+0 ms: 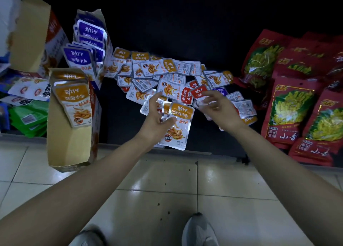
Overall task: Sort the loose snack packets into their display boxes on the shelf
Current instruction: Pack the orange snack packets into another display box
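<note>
1. Well left of the left hand, an orange display box (pixel 70 119) is standing part-filled, with a purple display box (pixel 89 47) behind it.
2. The left hand (pixel 157 117) is gripping a stack of orange packets (pixel 181 123), its thumb lying across the front one.
3. Just beyond both hands, the loose pile (pixel 157 73) is lying on the dark shelf (pixel 204 140).
4. The right hand (pixel 217 106) is reaching over a pale packet (pixel 203 102) with its fingers bent; whether it is grasping cannot be told.
5. Right of that hand, red bags (pixel 291 108) are lying.

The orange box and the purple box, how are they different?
The orange box holds orange-topped packets; the purple box holds purple-topped ones. The orange box stands nearer; the purple box sits behind it. The orange box shows much bare cardboard below its packets; the purple box looks packed. Both are open cardboard boxes of silvery packets.
</note>
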Demonstrator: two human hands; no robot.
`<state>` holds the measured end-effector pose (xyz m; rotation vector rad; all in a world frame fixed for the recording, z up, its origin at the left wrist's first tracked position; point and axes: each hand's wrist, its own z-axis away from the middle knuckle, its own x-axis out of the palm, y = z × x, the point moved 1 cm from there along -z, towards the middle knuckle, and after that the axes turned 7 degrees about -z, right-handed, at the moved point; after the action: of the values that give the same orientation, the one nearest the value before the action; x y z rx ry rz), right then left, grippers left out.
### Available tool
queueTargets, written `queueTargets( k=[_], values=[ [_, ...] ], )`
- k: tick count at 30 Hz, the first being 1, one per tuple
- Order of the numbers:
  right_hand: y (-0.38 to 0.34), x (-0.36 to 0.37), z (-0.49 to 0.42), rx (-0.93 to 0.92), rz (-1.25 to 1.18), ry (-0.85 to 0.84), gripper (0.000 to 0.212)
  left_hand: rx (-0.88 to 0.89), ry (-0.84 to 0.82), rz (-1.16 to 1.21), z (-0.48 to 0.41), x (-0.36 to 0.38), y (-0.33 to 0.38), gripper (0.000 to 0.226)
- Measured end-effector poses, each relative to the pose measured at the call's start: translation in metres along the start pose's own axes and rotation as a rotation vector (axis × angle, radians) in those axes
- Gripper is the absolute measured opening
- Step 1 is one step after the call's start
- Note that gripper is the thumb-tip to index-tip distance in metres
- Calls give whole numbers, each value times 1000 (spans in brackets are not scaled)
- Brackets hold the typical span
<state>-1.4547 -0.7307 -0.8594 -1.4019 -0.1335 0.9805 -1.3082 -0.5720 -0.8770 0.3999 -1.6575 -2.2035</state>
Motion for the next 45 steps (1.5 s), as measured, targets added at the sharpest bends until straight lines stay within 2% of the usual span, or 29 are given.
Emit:
queueTargets(
  k=[2, 4, 7, 10, 12, 15, 17, 20, 22, 25, 27, 30, 32, 36, 41, 45],
  values=[
    [22, -25, -9, 30, 318, 140, 45, 28, -13, -93, -2, 0, 0, 38],
    [41, -30, -6, 100, 575, 77, 55, 35, -14, -194, -4, 3, 2, 23],
    [55, -9, 9, 69, 753, -42, 52, 0, 50, -200, -5, 8, 3, 28],
    [45, 0, 9, -59, 673, 70, 37, -18, 131, -148, -8, 4, -1, 23],
    [43, -4, 4, -41, 628, 108, 49, -37, 151, -126, -8, 1, -6, 16],
    [47, -1, 5, 18, 720, -102, 84, -31, 148, -153, -7, -4, -9, 19],
    [51, 1, 9, -29, 601, -183, 94, -13, 149, -165, -7, -5, -9, 20],
    [54, -10, 13, -59, 483, -125, 103, -2, 152, -168, -8, -5, -9, 19],
    [57, -20, 18, 42, 459, -44, 105, 3, 147, -169, -9, -3, -12, 20],
    [64, -38, 20, 202, 390, 131, 100, 7, 137, -166, -11, 0, -13, 20],
    [70, -42, 18, 246, 445, 151, 92, 5, 137, -164, -13, 3, -13, 19],
    [71, -25, 19, 132, 532, 84, 78, 6, 122, -168, -14, 6, -13, 19],
    [65, -13, 18, 38, 496, 29, 72, 9, 118, -175, -14, 7, -14, 20],
    [56, -8, 15, -73, 209, -22, 65, -13, 127, -170, -12, 5, -14, 19],
    [42, -34, 13, -189, 16, 181, 16, -28, 168, -157, -14, 0, -16, 19],
    [20, -60, 8, -171, -358, 290, 15, -21, 183, -128, -17, 2, -14, 20]
  ],
)
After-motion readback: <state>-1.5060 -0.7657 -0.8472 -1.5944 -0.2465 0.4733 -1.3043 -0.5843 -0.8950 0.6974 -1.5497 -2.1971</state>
